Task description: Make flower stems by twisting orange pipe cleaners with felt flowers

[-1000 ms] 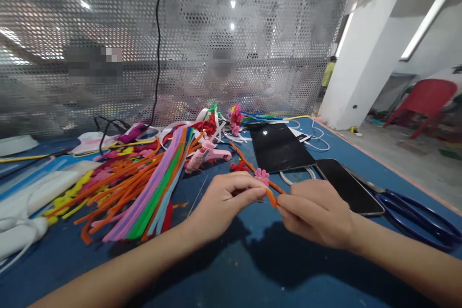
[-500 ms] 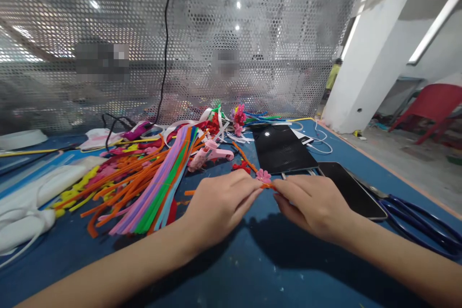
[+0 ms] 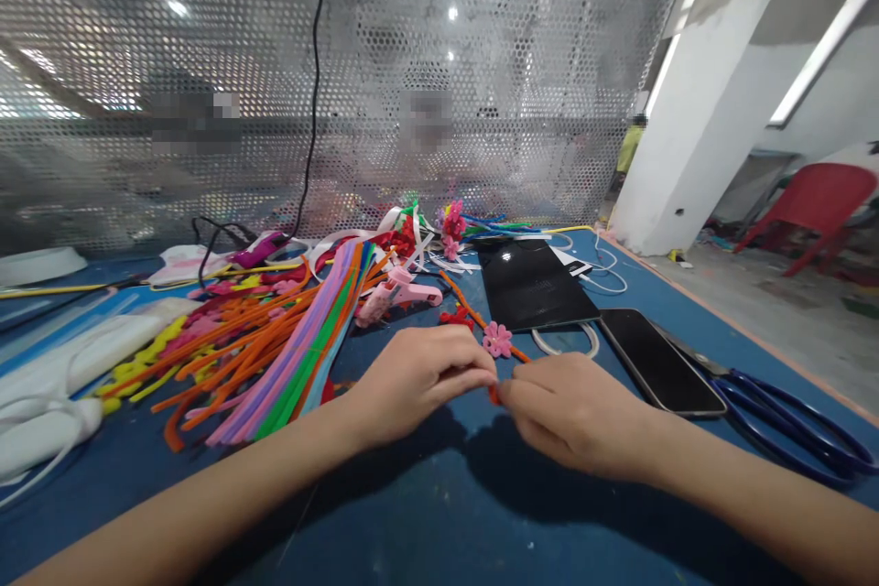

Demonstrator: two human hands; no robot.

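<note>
My left hand (image 3: pixel 426 382) and my right hand (image 3: pixel 577 412) meet over the middle of the table, fingertips pinched together. Between them shows a short bent end of an orange pipe cleaner (image 3: pixel 494 395); the rest of that piece is hidden by my fingers. Just beyond my fingertips is a pink pipe-cleaner flower (image 3: pixel 497 340). Past it runs a longer orange stem (image 3: pixel 464 297), and a red fuzzy piece (image 3: pixel 456 318) lies left of the flower. Whether the flower is joined to the piece in my fingers, I cannot tell.
Left lies a bundle of coloured pipe cleaners (image 3: pixel 309 343) with a pink glue gun (image 3: pixel 398 293) beside it. A black tablet (image 3: pixel 536 284), a roll of tape (image 3: pixel 594 341), a phone (image 3: pixel 659 362) and blue-handled scissors (image 3: pixel 789 421) are right. A perforated metal screen (image 3: pixel 385 64) stands behind.
Both hands have come lower and closer together, my right hand moving left. The pink flower and the tape roll now show more fully. The orange piece between my fingertips is now bent downward.
</note>
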